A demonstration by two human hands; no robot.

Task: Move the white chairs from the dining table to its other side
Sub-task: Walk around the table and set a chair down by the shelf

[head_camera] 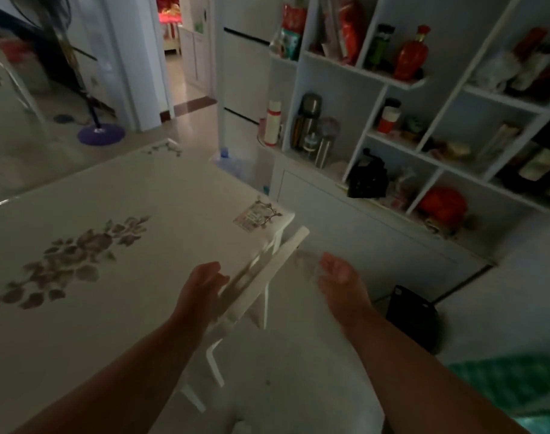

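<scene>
**Chair back flanked by two open hands**

A white chair is seen tucked against the near right corner of the dining table, its backrest rail slanting up toward the flower-patterned top. The left hand is held just beside the rail on the table side, fingers loosely spread; the right hand is held on the other side, palm turned inward. Nothing is gripped by either hand, though contact cannot be ruled out through the blur. The hands appear placed either side so the backrest can be seized evenly. A shelving unit is crowded close behind, so little room is left for swinging.
</scene>
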